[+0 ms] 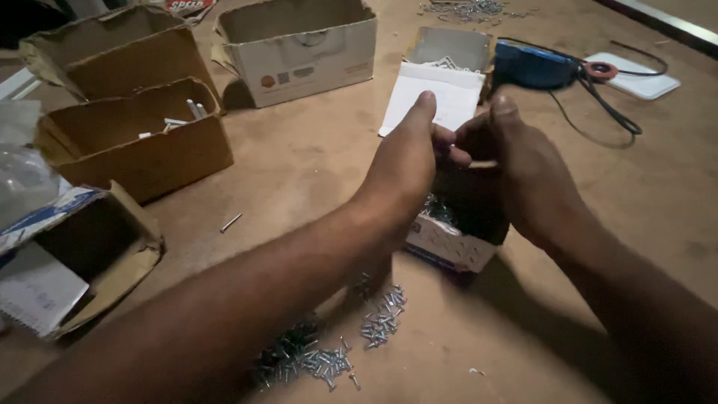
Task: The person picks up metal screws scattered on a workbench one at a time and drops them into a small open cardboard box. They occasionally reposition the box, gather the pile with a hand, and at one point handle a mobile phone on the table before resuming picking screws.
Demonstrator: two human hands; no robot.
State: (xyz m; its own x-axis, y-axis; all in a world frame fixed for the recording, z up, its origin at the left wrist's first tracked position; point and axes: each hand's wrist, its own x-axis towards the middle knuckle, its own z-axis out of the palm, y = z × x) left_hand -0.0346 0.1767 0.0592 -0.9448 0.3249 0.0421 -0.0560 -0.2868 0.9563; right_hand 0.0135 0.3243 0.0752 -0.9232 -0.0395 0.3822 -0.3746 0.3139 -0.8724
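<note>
Dusty brown floor (314, 161), dim light; your left hand (407, 168) and right hand (523, 176) pinch a small pale piece (482, 164) above the screw box (452, 243), shiny screws (329, 352) piled near you.

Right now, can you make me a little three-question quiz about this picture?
1. True or false: the two hands are apart from each other.
2. What lies in a pile nearest the camera? A) coins B) small metal screws C) buttons
3. Which box do the hands work above?

Key:
1. False: left hand and right hand meet.
2. B: screws on the table.
3. The small white box.
</note>
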